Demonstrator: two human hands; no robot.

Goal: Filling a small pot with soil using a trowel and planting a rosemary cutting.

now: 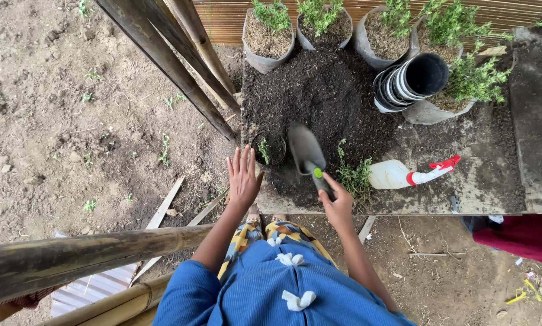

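My right hand [337, 202] grips the handle of a dark garden trowel [307, 152], whose blade points away over a heap of dark soil [319, 96]. My left hand [243, 176] is held flat with fingers spread, empty, just left of a small black pot [269, 148] that holds soil and a tiny green seedling. The pot sits at the left edge of the soil heap, beside the trowel blade.
Several grey grow bags [268, 36] with green plants line the back. A stack of black pots [413, 81] lies on its side at right. A white spray bottle [407, 174] with a red trigger lies near loose seedlings [354, 175]. Bamboo poles [180, 66] cross at left and bottom left.
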